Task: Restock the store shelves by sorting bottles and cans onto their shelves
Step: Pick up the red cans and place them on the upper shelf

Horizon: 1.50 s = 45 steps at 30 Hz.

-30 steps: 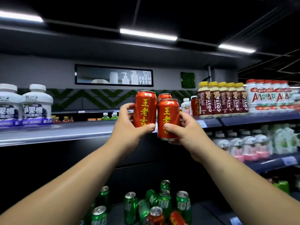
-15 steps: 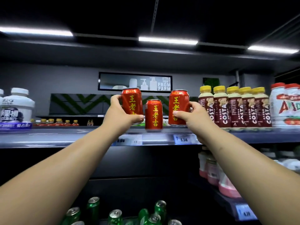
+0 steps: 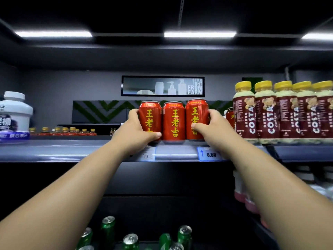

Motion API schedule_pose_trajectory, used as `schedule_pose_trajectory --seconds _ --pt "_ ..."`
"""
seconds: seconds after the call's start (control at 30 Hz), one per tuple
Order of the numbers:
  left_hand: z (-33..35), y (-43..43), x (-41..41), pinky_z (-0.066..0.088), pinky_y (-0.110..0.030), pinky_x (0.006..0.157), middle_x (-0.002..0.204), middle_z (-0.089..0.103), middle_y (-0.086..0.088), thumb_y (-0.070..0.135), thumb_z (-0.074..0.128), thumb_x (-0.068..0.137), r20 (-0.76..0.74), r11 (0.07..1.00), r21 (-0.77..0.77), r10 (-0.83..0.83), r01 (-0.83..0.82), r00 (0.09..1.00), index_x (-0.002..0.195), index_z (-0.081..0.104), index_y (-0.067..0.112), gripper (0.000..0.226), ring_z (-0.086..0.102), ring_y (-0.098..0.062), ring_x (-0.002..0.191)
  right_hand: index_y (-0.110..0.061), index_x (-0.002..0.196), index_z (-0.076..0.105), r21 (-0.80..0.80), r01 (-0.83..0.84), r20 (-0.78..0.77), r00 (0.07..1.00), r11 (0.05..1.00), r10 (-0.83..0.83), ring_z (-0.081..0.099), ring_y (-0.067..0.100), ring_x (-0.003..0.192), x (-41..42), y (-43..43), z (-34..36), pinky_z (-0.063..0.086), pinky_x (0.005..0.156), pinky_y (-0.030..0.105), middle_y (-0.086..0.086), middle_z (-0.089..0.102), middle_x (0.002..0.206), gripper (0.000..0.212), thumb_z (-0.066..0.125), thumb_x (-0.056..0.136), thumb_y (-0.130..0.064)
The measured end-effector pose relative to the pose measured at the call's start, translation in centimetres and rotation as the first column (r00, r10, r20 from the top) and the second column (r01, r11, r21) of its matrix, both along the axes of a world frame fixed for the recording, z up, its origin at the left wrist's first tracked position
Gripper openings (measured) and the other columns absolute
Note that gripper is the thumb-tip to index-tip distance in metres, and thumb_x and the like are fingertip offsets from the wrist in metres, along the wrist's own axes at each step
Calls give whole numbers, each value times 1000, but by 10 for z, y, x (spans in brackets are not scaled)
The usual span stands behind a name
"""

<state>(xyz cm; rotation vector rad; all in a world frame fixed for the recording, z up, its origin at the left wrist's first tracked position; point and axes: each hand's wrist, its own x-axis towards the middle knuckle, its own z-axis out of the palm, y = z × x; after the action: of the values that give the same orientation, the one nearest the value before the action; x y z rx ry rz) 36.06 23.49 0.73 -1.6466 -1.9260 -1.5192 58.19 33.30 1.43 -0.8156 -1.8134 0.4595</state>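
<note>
Head cam: left grip [image 3: 137, 131] is wrapped round the left red can [image 3: 151, 116] and right grip [image 3: 215, 129] round the right red can [image 3: 197, 114], both on the shelf [image 3: 72, 150]. The middle can [image 3: 173, 121] sits snug between the grips, and the Costa bottles [image 3: 266, 112] are just right of the right grip.

A wide bare stretch of shelf [image 3: 72, 150] is left between the white jug [image 3: 15, 112] and the three red cans [image 3: 173, 121]. Rightward, passage is barred by a packed row of coffee bottles [image 3: 270, 112]. Headroom is left above the cans.
</note>
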Motion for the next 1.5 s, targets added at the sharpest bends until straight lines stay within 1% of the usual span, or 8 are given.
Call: schedule_pose_trajectory --seconds 0.17,0.5,0.63,0.83,1.03,1.17,1.33,1.5 --pt "1 -4 5 47 -49 98 119 55 4 53 76 78 -47 996 -69 60 -63 997 139 25 29 83 59 -24 107 -28 118 47 -55 -23 30 999 998 25 65 17 98 -1 -2 0 55 91 45 -4 63 110 62 79 72 -53" --pt "-5 -2 7 47 -41 82 121 61 -4 59 65 82 -247 975 -11 212 -222 945 136 27 21 76 61 -30 103 -25 128 43 144 236 160 953 961 -258 61 26 108 -4 -13 -11 52 93 49 1 62 122 66 64 80 -65" --pt "-9 -2 7 47 -46 94 134 55 -8 63 64 79 -273 963 66 271 -263 923 152 15 17 99 57 -31 118 -18 154 20 273 311 161 918 910 -362 40 28 140 -7 -18 -21 38 112 50 6 40 154 101 65 79 -67" --pt "-44 -21 8 35 -44 110 149 43 -6 73 52 79 -457 952 161 305 -260 835 155 19 18 100 40 -26 136 -35 158 11 338 167 177 955 926 -237 14 20 153 3 -40 -53 16 124 43 -4 13 167 97 66 82 -61" --pt "-127 -59 11 13 -48 122 159 30 -9 71 44 74 -524 984 148 160 -96 836 151 36 24 91 19 -30 150 -25 139 55 456 -196 18 977 868 211 42 6 141 4 -69 -147 34 118 37 -6 49 150 64 70 79 -39" --pt "-193 -73 8 27 -48 118 151 40 -5 61 59 72 -461 998 63 33 -4 887 144 43 26 82 32 -27 144 -33 137 56 223 -305 136 950 926 280 44 -2 136 0 -66 -216 43 111 34 -14 51 145 67 69 74 -49" --pt "-271 -70 4 34 -29 113 143 44 10 56 62 73 -280 967 -236 -165 99 946 143 41 30 78 39 -6 135 -29 137 57 -55 -207 374 903 977 212 48 4 129 0 -50 -289 36 112 24 -16 52 136 66 80 76 -42" --pt "-329 -57 1 31 -22 109 147 38 10 42 76 77 -176 908 -413 -152 67 973 147 35 31 81 38 -10 137 -29 137 54 -241 -72 460 870 968 179 51 12 125 1 -46 -346 40 106 27 -7 52 137 68 79 76 -44"
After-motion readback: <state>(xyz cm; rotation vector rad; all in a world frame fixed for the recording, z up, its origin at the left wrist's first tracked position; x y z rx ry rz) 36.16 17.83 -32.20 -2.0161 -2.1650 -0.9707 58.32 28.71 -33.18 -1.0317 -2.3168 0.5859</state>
